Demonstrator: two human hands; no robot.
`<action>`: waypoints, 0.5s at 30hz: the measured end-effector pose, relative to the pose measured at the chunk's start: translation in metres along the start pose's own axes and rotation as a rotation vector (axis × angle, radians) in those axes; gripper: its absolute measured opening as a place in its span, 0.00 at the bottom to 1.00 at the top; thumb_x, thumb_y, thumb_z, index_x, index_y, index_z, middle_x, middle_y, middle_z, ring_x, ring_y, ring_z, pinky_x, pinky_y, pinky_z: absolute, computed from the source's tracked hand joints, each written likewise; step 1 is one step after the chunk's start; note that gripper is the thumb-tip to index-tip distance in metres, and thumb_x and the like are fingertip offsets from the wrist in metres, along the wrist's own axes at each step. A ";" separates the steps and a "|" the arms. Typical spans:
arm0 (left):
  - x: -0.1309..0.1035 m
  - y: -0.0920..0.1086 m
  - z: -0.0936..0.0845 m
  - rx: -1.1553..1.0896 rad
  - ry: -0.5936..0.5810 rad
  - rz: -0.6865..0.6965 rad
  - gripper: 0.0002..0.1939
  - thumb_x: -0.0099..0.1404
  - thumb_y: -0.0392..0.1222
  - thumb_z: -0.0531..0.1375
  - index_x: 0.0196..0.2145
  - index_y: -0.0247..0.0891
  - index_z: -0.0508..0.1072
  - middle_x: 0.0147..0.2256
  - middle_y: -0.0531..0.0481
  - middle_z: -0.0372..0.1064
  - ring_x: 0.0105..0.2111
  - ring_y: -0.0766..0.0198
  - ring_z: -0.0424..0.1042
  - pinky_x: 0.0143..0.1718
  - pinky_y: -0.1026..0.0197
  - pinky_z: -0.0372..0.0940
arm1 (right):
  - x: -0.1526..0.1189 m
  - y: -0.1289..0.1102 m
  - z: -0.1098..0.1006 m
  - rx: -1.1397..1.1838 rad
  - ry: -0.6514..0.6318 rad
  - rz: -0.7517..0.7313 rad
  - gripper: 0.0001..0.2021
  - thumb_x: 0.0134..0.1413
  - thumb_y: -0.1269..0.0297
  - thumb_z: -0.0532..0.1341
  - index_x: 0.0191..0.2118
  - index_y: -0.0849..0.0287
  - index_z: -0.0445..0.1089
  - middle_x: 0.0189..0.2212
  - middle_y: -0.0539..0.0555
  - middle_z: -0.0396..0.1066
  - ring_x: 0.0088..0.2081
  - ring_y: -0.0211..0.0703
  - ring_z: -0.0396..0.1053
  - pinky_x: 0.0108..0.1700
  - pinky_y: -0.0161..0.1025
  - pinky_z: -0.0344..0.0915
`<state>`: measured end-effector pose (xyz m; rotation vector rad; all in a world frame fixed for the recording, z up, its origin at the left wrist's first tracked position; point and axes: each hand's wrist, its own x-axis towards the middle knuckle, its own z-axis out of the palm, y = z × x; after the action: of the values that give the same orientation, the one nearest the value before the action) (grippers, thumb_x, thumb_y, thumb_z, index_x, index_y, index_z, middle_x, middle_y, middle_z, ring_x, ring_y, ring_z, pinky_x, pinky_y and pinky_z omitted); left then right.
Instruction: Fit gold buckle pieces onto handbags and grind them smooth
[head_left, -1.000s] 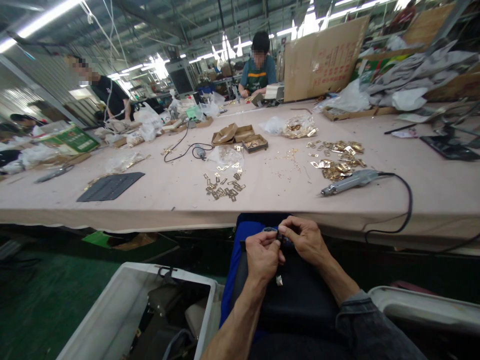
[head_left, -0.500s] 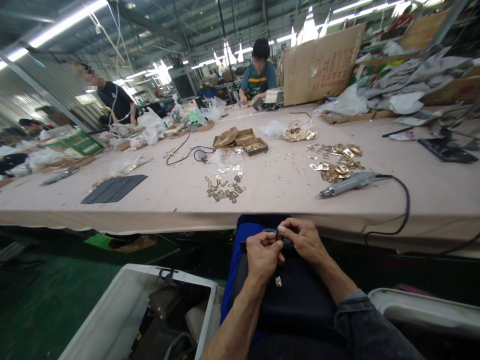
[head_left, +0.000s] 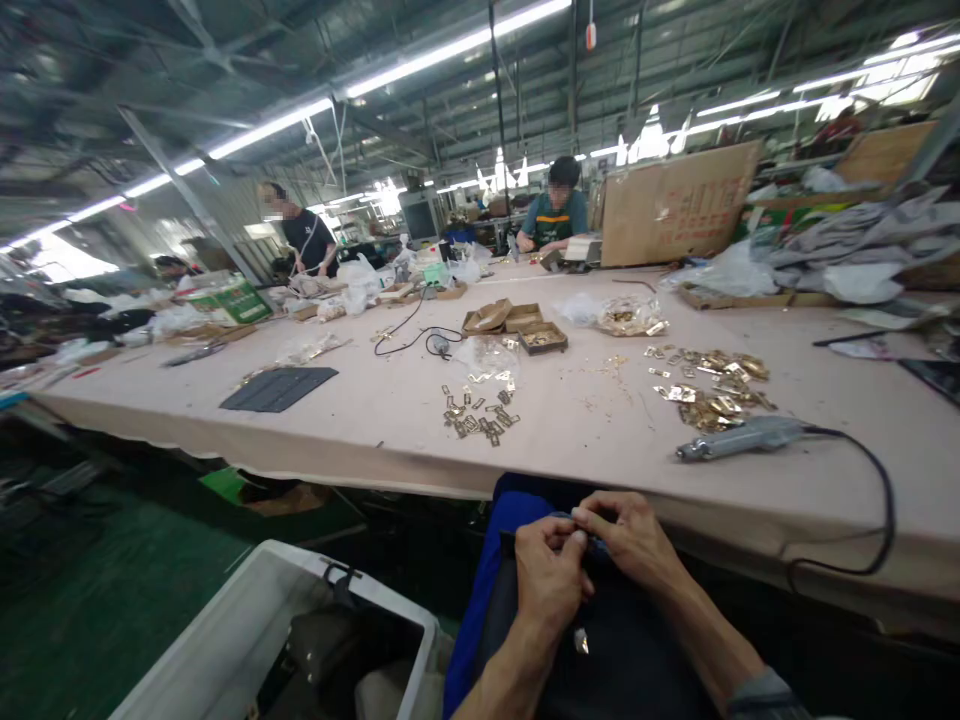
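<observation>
Both hands meet over a dark item on my lap, in front of the table edge. My left hand [head_left: 549, 570] has its fingers bent and pinched together; what lies between them is too small to name. Close beside it, my right hand [head_left: 630, 535] also pinches, thumb against forefinger, on something hidden by the fingers. A small shiny metal piece [head_left: 581, 641] shows below the hands against the black surface [head_left: 637, 650] on my lap.
On the table [head_left: 405, 430] lie loose metal plates [head_left: 480, 415], a pile of gold pieces [head_left: 720, 390], small cardboard boxes [head_left: 543, 338], an electric screwdriver [head_left: 739, 438] with its cable and a dark sheet [head_left: 277, 389]. A white bin [head_left: 262, 600] stands lower left. Two people work beyond.
The camera view has tilted up and turned left, so the table and hands appear lower and further right. Both hands stay together in a pinch.
</observation>
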<state>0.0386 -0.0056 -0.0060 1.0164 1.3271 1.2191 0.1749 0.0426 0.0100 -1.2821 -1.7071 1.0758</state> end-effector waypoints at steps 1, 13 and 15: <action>0.000 0.000 -0.001 0.000 -0.008 -0.006 0.12 0.63 0.44 0.62 0.36 0.31 0.77 0.23 0.46 0.75 0.13 0.65 0.68 0.11 0.69 0.59 | 0.001 -0.002 0.002 -0.019 0.017 0.007 0.16 0.57 0.53 0.62 0.27 0.59 0.77 0.25 0.52 0.75 0.30 0.45 0.70 0.35 0.38 0.62; 0.012 -0.004 -0.001 -0.083 0.131 -0.123 0.08 0.57 0.42 0.62 0.28 0.33 0.72 0.17 0.48 0.69 0.11 0.67 0.61 0.11 0.67 0.56 | 0.058 -0.034 0.009 -0.530 0.078 -0.098 0.16 0.62 0.52 0.57 0.28 0.55 0.70 0.23 0.51 0.72 0.28 0.45 0.69 0.34 0.40 0.57; 0.013 -0.006 0.003 -0.108 0.138 -0.126 0.09 0.57 0.43 0.63 0.27 0.34 0.72 0.20 0.46 0.72 0.11 0.67 0.62 0.11 0.66 0.55 | 0.085 -0.046 0.026 -0.537 0.092 -0.163 0.10 0.59 0.55 0.61 0.33 0.55 0.72 0.27 0.51 0.75 0.30 0.45 0.71 0.35 0.39 0.59</action>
<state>0.0406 0.0067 -0.0136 0.7722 1.3948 1.2685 0.1154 0.1137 0.0487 -1.4499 -2.0663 0.4656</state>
